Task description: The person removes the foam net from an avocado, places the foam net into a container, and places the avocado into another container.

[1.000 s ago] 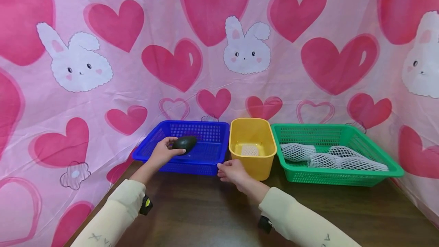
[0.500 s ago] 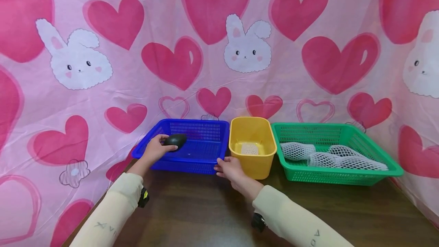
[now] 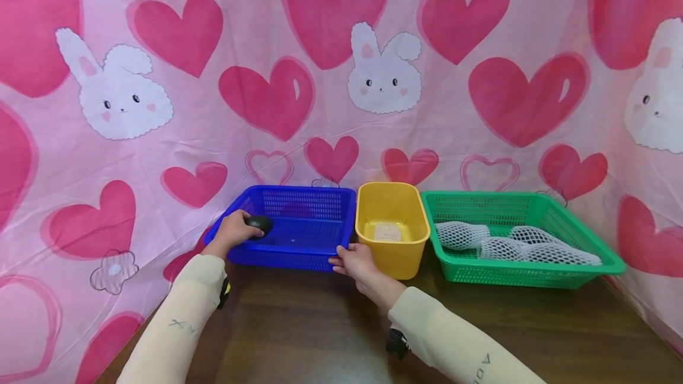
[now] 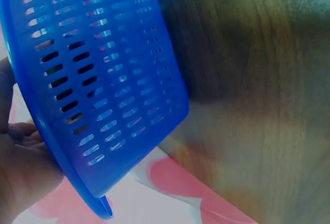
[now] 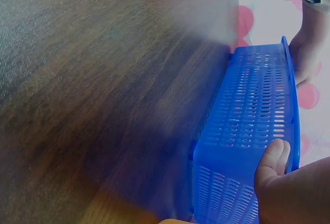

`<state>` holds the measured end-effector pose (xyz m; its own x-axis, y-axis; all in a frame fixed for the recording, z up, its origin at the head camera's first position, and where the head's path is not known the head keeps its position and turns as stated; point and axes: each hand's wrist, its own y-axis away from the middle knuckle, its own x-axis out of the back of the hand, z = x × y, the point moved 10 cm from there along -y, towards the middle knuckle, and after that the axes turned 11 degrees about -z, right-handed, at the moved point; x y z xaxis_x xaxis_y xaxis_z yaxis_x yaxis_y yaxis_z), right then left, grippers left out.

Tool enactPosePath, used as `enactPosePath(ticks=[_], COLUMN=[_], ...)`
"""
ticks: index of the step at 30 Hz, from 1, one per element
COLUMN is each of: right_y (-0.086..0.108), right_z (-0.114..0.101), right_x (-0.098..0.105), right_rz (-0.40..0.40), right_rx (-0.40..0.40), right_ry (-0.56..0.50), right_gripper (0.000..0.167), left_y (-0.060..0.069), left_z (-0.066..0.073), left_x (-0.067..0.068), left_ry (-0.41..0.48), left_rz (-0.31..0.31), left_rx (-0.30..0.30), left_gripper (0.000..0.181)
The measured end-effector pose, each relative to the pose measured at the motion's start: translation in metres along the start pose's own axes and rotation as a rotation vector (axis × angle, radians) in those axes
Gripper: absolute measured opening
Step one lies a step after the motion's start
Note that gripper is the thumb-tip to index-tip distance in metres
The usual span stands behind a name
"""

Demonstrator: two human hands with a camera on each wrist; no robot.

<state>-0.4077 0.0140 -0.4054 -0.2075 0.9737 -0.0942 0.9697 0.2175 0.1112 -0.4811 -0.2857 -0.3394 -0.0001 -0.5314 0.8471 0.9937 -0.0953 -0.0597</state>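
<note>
In the head view a dark green avocado [image 3: 260, 225] is low in the left part of the blue basket [image 3: 315, 250]. My left hand [image 3: 233, 231] reaches over the basket's left front rim and holds the avocado by its left end, fingers behind and thumb in front. In the left wrist view the basket wall [image 4: 103, 79] hides the avocado and most of the fingers. My right hand [image 3: 358, 264] pinches the rim at the basket's front right corner. The right wrist view shows its fingers [image 5: 272, 158] against the outer wall, just below the rim.
A yellow bin [image 3: 397, 259] stands right of the blue basket, with white foam netting [image 3: 387, 232] on its floor. Further right, a green basket [image 3: 512, 274] holds several pieces in white foam nets [image 3: 461, 234]. The brown table [image 3: 315, 325] ends at a pink heart-patterned cloth [image 3: 320, 105].
My left hand has carried the avocado leftward across the blue basket to its left side and lower. My right hand has shifted slightly left and now grips the basket's corner.
</note>
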Motion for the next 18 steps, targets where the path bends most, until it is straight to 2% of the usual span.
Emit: enactPosePath(ticks=[4,10,15,18], right_y=[-0.001,-0.002,-0.001,-0.001], right_z=[0.001,0.0,-0.002,-0.001], right_x=[0.001,0.0,-0.004,-0.004], right_rz=[-0.004,-0.015,-0.04,-0.035], right_rx=[0.005,0.022,0.038,0.027], right_ry=[-0.028,-0.041,-0.06,-0.061], right_gripper=[0.03,0.032,0.033,0.032], left_y=[-0.003,-0.002,-0.001,-0.002], left_z=[0.0,-0.002,-0.007,-0.008], left_x=[-0.003,-0.009,-0.014,-0.016], left_ry=[-0.057,-0.119,-0.175,-0.194], left_rz=[-0.029,-0.084,-0.15,-0.183], left_rx=[0.027,0.114,0.206,0.233], left_gripper=[0.054,0.039,0.044,0.046])
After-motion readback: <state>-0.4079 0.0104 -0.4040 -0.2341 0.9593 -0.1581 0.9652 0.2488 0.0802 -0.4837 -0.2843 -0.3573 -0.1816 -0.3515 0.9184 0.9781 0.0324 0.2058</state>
